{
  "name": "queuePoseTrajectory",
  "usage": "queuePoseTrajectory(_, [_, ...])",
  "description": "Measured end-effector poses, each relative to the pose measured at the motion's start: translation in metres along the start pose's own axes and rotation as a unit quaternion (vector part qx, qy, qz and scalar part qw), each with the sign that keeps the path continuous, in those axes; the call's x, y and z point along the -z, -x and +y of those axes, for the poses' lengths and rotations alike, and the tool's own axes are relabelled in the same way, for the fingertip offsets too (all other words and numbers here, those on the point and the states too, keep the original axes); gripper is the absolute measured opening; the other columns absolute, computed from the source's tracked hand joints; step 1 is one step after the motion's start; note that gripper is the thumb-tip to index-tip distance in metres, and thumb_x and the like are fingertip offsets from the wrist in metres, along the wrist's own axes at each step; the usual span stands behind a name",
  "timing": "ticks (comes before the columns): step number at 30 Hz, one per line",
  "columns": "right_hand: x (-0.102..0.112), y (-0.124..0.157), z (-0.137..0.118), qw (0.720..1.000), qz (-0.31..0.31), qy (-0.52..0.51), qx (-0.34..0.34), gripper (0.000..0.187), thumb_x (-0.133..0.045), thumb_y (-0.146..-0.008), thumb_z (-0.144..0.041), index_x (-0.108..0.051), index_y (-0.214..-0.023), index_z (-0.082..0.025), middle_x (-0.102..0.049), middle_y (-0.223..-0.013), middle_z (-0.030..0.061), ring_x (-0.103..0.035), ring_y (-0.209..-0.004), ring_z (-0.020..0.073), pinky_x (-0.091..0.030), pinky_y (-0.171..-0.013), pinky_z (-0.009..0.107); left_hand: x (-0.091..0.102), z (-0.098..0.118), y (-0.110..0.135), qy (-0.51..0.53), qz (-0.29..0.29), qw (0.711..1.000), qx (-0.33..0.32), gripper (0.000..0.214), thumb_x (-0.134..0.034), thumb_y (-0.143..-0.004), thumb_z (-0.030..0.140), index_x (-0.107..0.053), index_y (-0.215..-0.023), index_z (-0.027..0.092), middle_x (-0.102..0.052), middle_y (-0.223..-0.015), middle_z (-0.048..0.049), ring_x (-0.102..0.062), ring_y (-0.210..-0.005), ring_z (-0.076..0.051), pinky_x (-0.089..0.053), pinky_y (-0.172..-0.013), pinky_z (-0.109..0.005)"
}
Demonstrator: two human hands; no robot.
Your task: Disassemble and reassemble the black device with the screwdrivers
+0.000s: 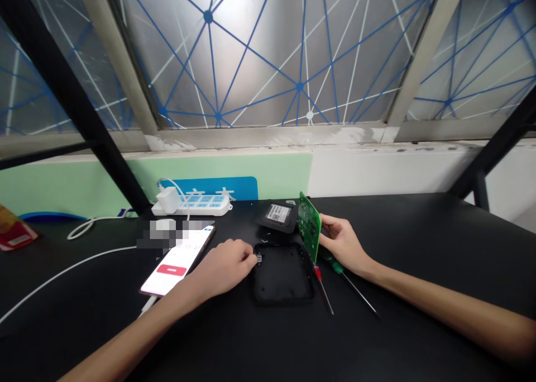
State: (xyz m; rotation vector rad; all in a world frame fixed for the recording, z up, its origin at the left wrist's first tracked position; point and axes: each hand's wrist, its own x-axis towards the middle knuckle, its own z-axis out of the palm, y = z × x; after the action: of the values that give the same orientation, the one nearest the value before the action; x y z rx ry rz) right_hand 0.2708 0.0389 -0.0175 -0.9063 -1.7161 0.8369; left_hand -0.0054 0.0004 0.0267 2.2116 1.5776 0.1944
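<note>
A green circuit board stands on edge, tilted, pinched in the fingers of my right hand. Below and left of it lies a square black plastic housing, its hollow inside facing up. At the housing's upper left corner, my left hand has its fingers closed by a small metallic piece; whether they grip that piece or the rim, I cannot tell. Under and beside my right hand lie a green-handled screwdriver and a red-handled screwdriver. Behind the housing rests a black cover with a white label.
A lit phone lies left of my left forearm, a cable at its lower end. A white power strip with a plugged-in charger sits against the wall. Tiny screws lie behind the housing. A red packet is far left.
</note>
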Motion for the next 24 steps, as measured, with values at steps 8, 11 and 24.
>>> queuePoseTrajectory(8, [-0.002,0.002,-0.005,0.999,-0.016,0.004,0.035,0.019,-0.068,-0.086,-0.038,-0.068,-0.084,-0.019,-0.066,-0.085,0.0058,-0.060,-0.082,0.0202,-0.049,-0.080,0.035,0.004,0.007,0.001,-0.023,-0.010,1.000,0.015,0.030,-0.039,-0.088,0.033,-0.053,-0.064,0.020,-0.064,-0.075,-0.0054,-0.061,-0.079,-0.026,-0.039,-0.067,-0.033])
queuePoseTrajectory(11, [-0.002,0.004,-0.009,0.998,-0.027,0.024,0.059,0.013,-0.068,-0.086,-0.033,-0.068,-0.083,-0.020,-0.065,-0.082,0.0051,-0.060,-0.081,0.0205,-0.048,-0.078,0.036,0.003,0.007,0.001,-0.021,-0.011,1.000,0.016,0.030,-0.039,-0.087,0.032,-0.053,-0.064,0.020,-0.064,-0.074,-0.0057,-0.061,-0.079,-0.026,-0.038,-0.067,-0.033])
queuePoseTrajectory(24, [-0.006,0.007,-0.019,0.980,-0.078,0.113,0.146,0.004,-0.067,-0.084,-0.018,-0.069,-0.082,-0.021,-0.069,-0.079,0.0038,-0.059,-0.080,0.0201,-0.048,-0.079,0.038,0.004,0.000,-0.002,-0.002,-0.033,0.999,-0.011,0.026,-0.040,-0.085,0.027,-0.054,-0.064,0.019,-0.062,-0.068,-0.0017,-0.058,-0.067,-0.020,-0.034,-0.061,-0.030])
